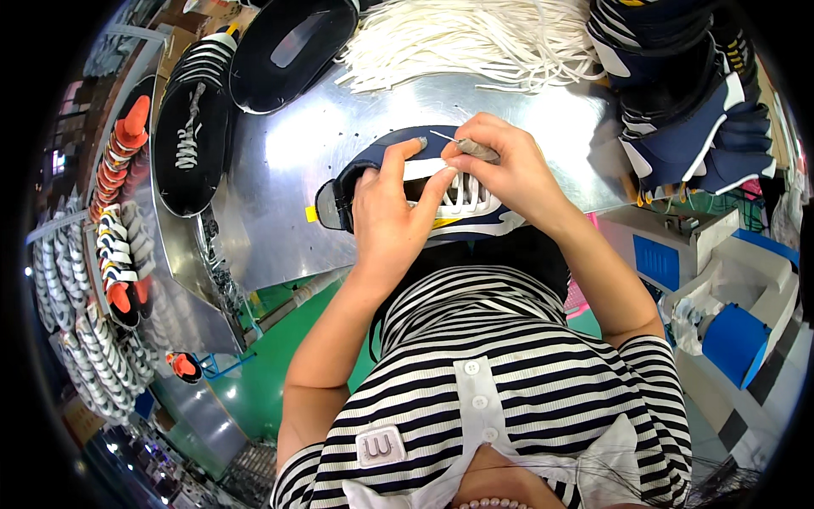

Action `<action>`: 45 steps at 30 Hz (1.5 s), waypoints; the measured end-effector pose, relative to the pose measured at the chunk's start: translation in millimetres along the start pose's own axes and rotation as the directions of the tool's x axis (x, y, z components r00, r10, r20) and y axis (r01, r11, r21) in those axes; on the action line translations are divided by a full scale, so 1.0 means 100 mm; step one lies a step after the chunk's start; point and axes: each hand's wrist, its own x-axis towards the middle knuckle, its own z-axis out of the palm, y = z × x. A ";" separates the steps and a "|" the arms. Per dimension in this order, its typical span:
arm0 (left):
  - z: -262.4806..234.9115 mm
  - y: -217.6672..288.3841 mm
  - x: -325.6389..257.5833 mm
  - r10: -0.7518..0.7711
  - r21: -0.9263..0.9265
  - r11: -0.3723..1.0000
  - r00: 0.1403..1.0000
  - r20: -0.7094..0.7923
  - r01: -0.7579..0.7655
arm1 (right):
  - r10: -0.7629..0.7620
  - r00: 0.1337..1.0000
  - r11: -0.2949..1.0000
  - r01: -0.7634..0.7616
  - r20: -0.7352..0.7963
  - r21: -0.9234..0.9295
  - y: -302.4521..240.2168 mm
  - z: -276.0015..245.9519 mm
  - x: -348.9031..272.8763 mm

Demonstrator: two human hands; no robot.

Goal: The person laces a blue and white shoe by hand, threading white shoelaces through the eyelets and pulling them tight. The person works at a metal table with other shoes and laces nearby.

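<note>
On a shiny metal bench (280, 178) heaped with white laces (475, 38) at its far edge, the left hand (392, 216) steadies a navy shoe upper (373, 165), already partly laced, while the right hand's (509, 174) fingers pinch a thin hooked tool (475, 149) over it.

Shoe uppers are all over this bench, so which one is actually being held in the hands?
The navy upper with white lacing, at the near table edge, gripped by the left hand and right hand. The black uppers and the navy stack lie untouched.

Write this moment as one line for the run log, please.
left hand: steadies navy shoe upper | right hand: holds thin lacing tool over white laces | metal table: white lace bundle behind
</note>
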 end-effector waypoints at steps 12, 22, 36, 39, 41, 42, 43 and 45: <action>0.09 0.02 -0.05 -0.033 0.022 0.999 0.995 -0.099 0.035 | 0.005 1.000 0.973 -0.012 -0.031 -0.230 -0.16 -0.14 -0.38; 0.09 -0.01 -0.12 0.045 -0.116 0.991 0.991 -0.127 -0.060 | -0.221 0.957 0.798 0.287 0.187 -0.530 -0.10 -0.05 -0.17; -0.03 0.04 -0.17 -0.187 -0.520 0.831 0.980 0.068 0.195 | -0.023 0.982 0.758 0.139 0.187 -0.637 -0.24 0.18 -0.15; 0.05 -0.04 -0.18 -0.129 -0.485 0.863 0.990 0.060 0.142 | -0.029 0.990 0.762 0.113 0.141 -0.637 -0.29 0.16 -0.23; 0.04 -0.03 -0.18 -0.173 -0.467 0.865 0.983 0.068 0.184 | -0.020 0.994 0.762 0.087 0.110 -0.641 -0.30 0.23 -0.18; 0.03 -0.02 -0.17 -0.194 -0.457 0.866 0.978 0.072 0.205 | -0.034 0.994 0.753 0.092 0.101 -0.652 -0.30 0.27 -0.18; 0.04 -0.01 -0.17 -0.206 -0.480 0.849 0.975 0.083 0.220 | -0.045 0.994 0.744 0.099 0.098 -0.661 -0.30 0.32 -0.19; 0.05 0.02 -0.14 -0.229 -0.526 0.813 0.968 0.106 0.250 | -0.012 0.997 0.724 0.065 0.081 -0.687 -0.33 0.32 -0.16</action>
